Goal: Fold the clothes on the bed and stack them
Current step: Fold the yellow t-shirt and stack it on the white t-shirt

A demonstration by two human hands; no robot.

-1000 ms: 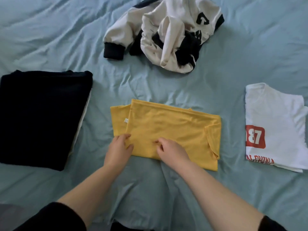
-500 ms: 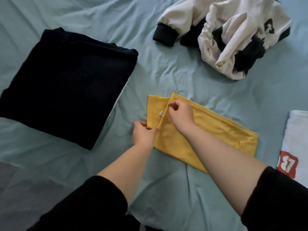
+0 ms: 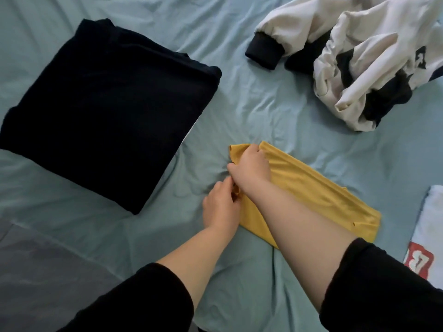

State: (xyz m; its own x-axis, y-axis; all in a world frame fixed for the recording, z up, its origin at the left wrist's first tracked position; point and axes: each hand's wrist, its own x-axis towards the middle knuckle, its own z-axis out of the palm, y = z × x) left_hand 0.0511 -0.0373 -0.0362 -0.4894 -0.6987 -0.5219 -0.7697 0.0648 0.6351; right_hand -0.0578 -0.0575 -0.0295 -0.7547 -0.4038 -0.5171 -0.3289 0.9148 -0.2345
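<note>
A folded yellow shirt [image 3: 302,188] lies on the light blue bed sheet [image 3: 239,104] near the middle. My right hand [image 3: 251,166] grips its far left end, fingers curled into the bunched cloth. My left hand [image 3: 221,207] pinches the shirt's near left corner, just below the right hand. A folded black garment [image 3: 107,109] lies flat to the left. A crumpled white and black jacket [image 3: 364,61] sits unfolded at the upper right. A folded white shirt with red print [image 3: 429,240] shows partly at the right edge.
A grey patch of bedding [image 3: 36,271] lies at the lower left. The sheet is wrinkled between the black garment and the yellow shirt. My black sleeves cover the bottom of the view.
My view has swung left, so the black garment sits nearer the centre. Both hands have closed on the yellow shirt's left end, which is now bunched and narrower.
</note>
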